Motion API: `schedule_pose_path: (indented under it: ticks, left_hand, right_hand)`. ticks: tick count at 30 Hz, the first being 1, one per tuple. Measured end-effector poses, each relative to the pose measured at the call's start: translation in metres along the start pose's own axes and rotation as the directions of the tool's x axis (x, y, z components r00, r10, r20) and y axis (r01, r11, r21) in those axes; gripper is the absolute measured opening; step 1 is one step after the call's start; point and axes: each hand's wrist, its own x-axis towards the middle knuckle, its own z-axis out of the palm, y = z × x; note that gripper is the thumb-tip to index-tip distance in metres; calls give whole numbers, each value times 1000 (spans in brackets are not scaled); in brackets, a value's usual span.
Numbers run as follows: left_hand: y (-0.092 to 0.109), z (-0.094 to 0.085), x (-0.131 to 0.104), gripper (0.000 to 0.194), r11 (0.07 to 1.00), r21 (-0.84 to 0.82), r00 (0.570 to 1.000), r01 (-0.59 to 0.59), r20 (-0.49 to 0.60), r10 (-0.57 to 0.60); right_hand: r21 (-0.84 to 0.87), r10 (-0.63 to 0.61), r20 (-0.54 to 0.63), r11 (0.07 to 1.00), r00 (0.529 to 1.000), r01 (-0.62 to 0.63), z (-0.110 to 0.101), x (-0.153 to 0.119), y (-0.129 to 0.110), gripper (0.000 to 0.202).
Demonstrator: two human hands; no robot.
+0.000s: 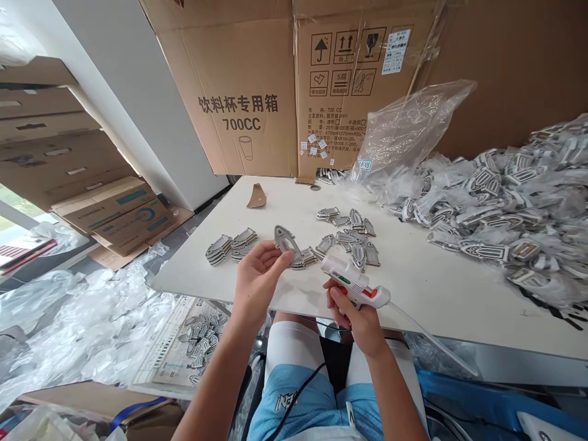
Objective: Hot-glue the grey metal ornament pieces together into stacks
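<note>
Between the fingers and thumb of my left hand [263,274] is a grey, pointed flat piece with an open middle [285,240], raised above the table. My right hand [353,315] grips a white hot glue gun [351,280] by its handle, its nozzle end pointing left toward that piece, apart from it. A pale glue stick [429,337] trails out of the gun's rear. Stacks of similar grey pieces [219,249] lie left of my left hand. More loose pieces [356,239] are scattered beyond the glue gun.
A white table [459,306] spans the front. A large heap of bagged grey pieces [487,202] covers its right side, beside a clear plastic bag [408,131]. Cardboard boxes [248,73] stand behind. A cardboard scrap [256,196] lies at the back left; a tray [160,361] of pieces sits below left.
</note>
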Motion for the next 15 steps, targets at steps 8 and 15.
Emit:
schedule_pose_path:
  ticks: [8,15]
  left_hand:
    - [-3,-4,2,39,998,-3,996,61,-64,-61]
    - [2,1,-1,35,993,112,998,35,-64,-28]
  right_hand:
    - [-94,9,-5,996,1000,-10,-2,0,5,41]
    - [-153,19,-63,988,998,-29,0,-1,9,47]
